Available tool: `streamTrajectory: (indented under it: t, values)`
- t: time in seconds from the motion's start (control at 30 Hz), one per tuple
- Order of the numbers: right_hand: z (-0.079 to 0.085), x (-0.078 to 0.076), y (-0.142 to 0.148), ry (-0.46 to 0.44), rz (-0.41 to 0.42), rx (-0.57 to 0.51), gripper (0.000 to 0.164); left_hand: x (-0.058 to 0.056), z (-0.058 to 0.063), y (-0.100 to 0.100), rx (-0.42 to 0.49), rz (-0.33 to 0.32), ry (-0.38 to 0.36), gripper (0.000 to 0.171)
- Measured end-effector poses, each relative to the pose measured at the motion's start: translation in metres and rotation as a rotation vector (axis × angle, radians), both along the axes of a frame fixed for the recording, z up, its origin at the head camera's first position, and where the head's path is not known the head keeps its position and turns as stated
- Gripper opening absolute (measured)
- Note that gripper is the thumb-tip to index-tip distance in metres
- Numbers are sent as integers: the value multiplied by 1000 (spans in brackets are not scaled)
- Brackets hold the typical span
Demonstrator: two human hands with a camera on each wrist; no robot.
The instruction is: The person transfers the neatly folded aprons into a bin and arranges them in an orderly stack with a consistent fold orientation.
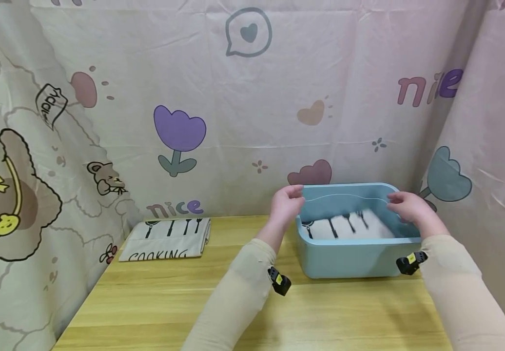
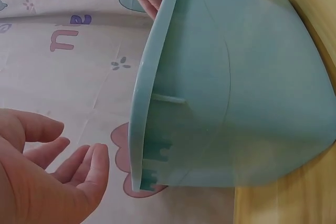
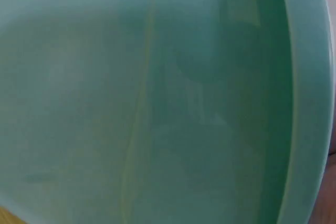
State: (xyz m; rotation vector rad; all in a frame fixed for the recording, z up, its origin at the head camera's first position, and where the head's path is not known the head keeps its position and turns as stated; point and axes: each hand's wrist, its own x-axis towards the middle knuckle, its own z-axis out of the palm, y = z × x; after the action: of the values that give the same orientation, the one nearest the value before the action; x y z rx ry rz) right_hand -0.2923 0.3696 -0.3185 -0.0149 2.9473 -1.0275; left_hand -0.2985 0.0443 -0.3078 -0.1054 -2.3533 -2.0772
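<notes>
A light blue plastic bin (image 1: 353,261) stands at the right of the table. Inside it lies a white cloth (image 1: 338,228) printed with black kitchen utensils, its right part blurred. My left hand (image 1: 285,207) is above the bin's left end; in the left wrist view its fingers (image 2: 97,171) are loosely bent with nothing between them, apart from the rim. Over the right end, my right hand (image 1: 412,208) has its fingers near the rim and no cloth in them. The right wrist view shows mostly the bin's outer wall (image 3: 105,103).
Left on the wooden table (image 1: 147,312) lies a folded white cloth (image 1: 165,240) with utensil prints and the word COOKING. A patterned curtain (image 1: 243,97) hangs close behind the bin and along both sides.
</notes>
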Motion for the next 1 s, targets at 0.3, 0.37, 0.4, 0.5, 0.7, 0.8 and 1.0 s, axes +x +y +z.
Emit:
streamTrajectory:
  t: [0.3, 0.37, 0.4, 0.5, 0.7, 0.8, 1.0]
  values:
    - [12, 7, -20, 88, 41, 37, 60, 6, -4, -15, -77, -20, 98, 37]
    - [15, 9, -24, 110, 61, 57, 59, 7, -6, -18, -115, -34, 136, 38]
    - [16, 11, -26, 123, 72, 67, 58, 8, -6, -19, -138, -43, 154, 38]
    - [19, 14, -32, 160, 105, 90, 55, 11, -9, -23, -211, -73, 200, 39]
    - [20, 20, -41, 216, 159, 91, 53, 18, -13, -28, -288, -117, 248, 40]
    - [20, 22, -46, 236, 173, 93, 52, 21, -16, -30, -308, -129, 253, 41]
    - [20, 27, -55, 284, 189, 121, 49, 24, -22, -33, -375, -136, 301, 43]
